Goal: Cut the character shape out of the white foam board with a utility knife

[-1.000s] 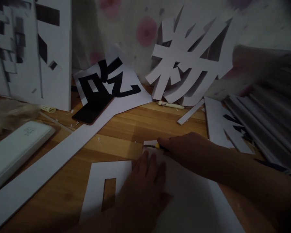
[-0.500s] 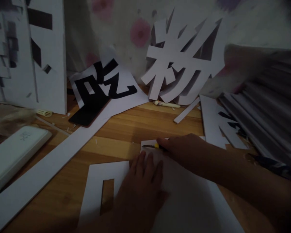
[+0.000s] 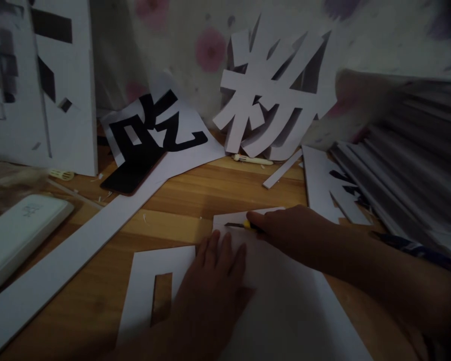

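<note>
A white foam board [image 3: 285,311] lies on the wooden table in front of me. My left hand [image 3: 214,281] is flat on it, fingers spread, near its far left corner. My right hand [image 3: 285,225] is closed around a utility knife [image 3: 247,225] with a yellow part showing; most of its handle is hidden in the fist. The thin blade points left, low over the board near its far edge, just beyond my left fingertips. I cannot tell how deep the tip is. Left of my left hand is a white cut piece [image 3: 141,281] with a rectangular hole.
A standing white cut-out character [image 3: 244,85] leans at the back wall, a pen [image 3: 251,160] before it. A black phone [image 3: 131,175] lies on a printed sheet [image 3: 201,125]. A long white strip [image 3: 60,265], a white power bank [image 3: 26,235] and stacked boards [image 3: 409,150] flank the work.
The knife in my right hand has moved a little to the right along the board's far edge. My left hand stays on the board. The whole view has shifted slightly.
</note>
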The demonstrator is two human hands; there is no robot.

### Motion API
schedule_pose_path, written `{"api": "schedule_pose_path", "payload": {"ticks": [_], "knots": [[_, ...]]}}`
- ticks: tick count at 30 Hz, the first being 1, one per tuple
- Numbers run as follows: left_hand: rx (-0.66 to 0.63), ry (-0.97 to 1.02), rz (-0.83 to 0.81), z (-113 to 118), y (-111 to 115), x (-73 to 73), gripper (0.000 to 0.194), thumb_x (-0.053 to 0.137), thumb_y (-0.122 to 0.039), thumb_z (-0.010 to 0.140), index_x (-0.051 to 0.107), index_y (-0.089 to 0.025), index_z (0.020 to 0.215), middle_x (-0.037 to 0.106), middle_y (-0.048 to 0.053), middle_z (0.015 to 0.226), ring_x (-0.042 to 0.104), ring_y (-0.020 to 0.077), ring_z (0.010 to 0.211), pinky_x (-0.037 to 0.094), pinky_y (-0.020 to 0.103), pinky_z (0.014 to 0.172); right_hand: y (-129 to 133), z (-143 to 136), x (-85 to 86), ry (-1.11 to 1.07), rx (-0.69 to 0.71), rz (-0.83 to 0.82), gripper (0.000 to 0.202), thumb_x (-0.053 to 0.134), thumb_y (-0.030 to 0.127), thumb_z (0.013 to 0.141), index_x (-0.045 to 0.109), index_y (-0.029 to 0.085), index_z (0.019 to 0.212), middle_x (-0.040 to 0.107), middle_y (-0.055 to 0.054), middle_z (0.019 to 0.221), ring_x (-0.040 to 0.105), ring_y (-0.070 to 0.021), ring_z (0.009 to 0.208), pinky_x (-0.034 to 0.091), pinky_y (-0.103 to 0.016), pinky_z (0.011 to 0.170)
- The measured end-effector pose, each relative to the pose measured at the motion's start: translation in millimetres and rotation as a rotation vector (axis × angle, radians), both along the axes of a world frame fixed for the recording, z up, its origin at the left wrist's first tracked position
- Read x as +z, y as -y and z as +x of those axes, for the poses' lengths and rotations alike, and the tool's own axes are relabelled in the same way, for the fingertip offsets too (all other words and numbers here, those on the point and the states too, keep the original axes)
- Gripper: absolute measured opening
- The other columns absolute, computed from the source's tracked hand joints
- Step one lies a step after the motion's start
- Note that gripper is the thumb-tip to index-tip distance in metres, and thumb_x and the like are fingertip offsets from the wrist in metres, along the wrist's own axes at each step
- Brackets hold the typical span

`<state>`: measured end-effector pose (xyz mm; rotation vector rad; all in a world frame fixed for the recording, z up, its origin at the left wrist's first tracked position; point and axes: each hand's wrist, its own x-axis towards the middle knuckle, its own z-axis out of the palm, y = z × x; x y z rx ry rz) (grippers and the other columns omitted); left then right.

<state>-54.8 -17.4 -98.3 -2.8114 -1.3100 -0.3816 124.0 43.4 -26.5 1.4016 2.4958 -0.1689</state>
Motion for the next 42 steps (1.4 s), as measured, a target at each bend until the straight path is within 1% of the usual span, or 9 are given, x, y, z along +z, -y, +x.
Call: {"api": "schedule_pose_path", "payload": {"ticks": [4, 7, 12, 16, 21, 24, 29, 35, 42], "knots": [[0.004, 0.005, 0.005, 0, 0, -0.5, 0.05, 0.051, -0.046, 0.082, 0.052, -0.017, 0.123, 0.051, 0.017, 0.127, 0.045, 0.0354, 0.118, 0.047, 0.048, 0.09, 0, 1, 0.2, 0.024, -0.014, 0.003, 0.013, 0.043, 0.019, 0.081, 0.052, 0.022, 0.09, 0.067, -0.002, 0.072, 0.062, -0.0195, 0.059, 0.02, -0.025, 0.043], [0.012, 0.0, -0.003, 0, 0, -0.1, 0.05, 0.054, -0.045, 0.081, 0.052, -0.017, 0.123, 0.051, 0.016, 0.127, 0.045, 0.0351, 0.119, 0.046, 0.048, 0.091, 2, 2, 1.5, 0.054, -0.01, 0.022, 0.015, 0.042, 0.018, 0.082, 0.052, 0.022, 0.092, 0.067, -0.003, 0.07, 0.063, -0.0204, 0.058, 0.02, -0.026, 0.043], [0.004, 0.005, 0.006, 1, 0, 0.0, 0.05, 0.052, -0.046, 0.082, 0.052, -0.017, 0.123, 0.051, 0.016, 0.127, 0.045, 0.0349, 0.119, 0.045, 0.048, 0.092, 7, 5, -0.1, 0.086, -0.006, 0.035, 0.015, 0.042, 0.019, 0.083, 0.051, 0.023, 0.094, 0.066, -0.002, 0.067, 0.063, -0.0224, 0.056, 0.019, -0.026, 0.042], [0.019, 0.016, 0.005, 1, 1, -2.2, 0.05, 0.051, -0.046, 0.082, 0.051, -0.019, 0.124, 0.051, 0.015, 0.128, 0.044, 0.0339, 0.12, 0.045, 0.047, 0.092, 9, 10, -5.6, 0.118, 0.002, 0.042, 0.018, 0.042, 0.017, 0.082, 0.051, 0.022, 0.096, 0.065, -0.002, 0.066, 0.062, -0.0208, 0.053, 0.018, -0.027, 0.041], [0.022, 0.024, 0.004, 0, 2, -3.0, 0.048, 0.05, -0.045, 0.083, 0.051, -0.019, 0.123, 0.05, 0.014, 0.129, 0.043, 0.0332, 0.121, 0.043, 0.047, 0.095, 10, 16, -12.5, 0.165, -0.027, 0.04, 0.017, 0.041, 0.026, 0.084, 0.049, 0.023, 0.099, 0.064, -0.001, 0.064, 0.06, -0.0178, 0.05, 0.016, -0.026, 0.04], [0.021, 0.024, 0.009, 0, 1, -2.3, 0.048, 0.051, -0.045, 0.083, 0.052, -0.018, 0.123, 0.051, 0.015, 0.128, 0.044, 0.0335, 0.12, 0.044, 0.047, 0.094, 12, 19, -14.0, 0.174, -0.049, 0.029, 0.017, 0.041, 0.025, 0.084, 0.049, 0.024, 0.099, 0.063, 0.0, 0.063, 0.059, -0.0162, 0.049, 0.014, -0.025, 0.04], [0.01, 0.027, 0.013, 0, 0, -3.0, 0.048, 0.05, -0.045, 0.083, 0.052, -0.019, 0.123, 0.051, 0.015, 0.128, 0.045, 0.0333, 0.119, 0.044, 0.047, 0.094, 14, 22, -13.3, 0.18, -0.086, -0.009, 0.017, 0.042, 0.024, 0.083, 0.049, 0.024, 0.098, 0.063, 0.0, 0.064, 0.059, -0.0166, 0.05, 0.015, -0.024, 0.039], [0.013, 0.028, -0.009, -1, 0, -2.7, 0.047, 0.05, -0.044, 0.084, 0.051, -0.019, 0.124, 0.05, 0.015, 0.129, 0.044, 0.0333, 0.12, 0.044, 0.047, 0.094, 18, 25, -13.1, 0.156, -0.067, 0.011, 0.018, 0.043, 0.023, 0.082, 0.049, 0.024, 0.099, 0.063, 0.0, 0.063, 0.059, -0.0167, 0.051, 0.017, -0.024, 0.04], [0.009, 0.037, -0.018, -1, 0, 0.0, 0.048, 0.052, -0.044, 0.082, 0.053, -0.018, 0.123, 0.052, 0.016, 0.127, 0.045, 0.0337, 0.119, 0.044, 0.047, 0.094, 20, 29, -14.5, 0.224, -0.076, 0.041, 0.019, 0.045, 0.026, 0.082, 0.05, 0.025, 0.1, 0.062, 0.0, 0.061, 0.057, -0.0171, 0.047, 0.017, -0.023, 0.04]]}}
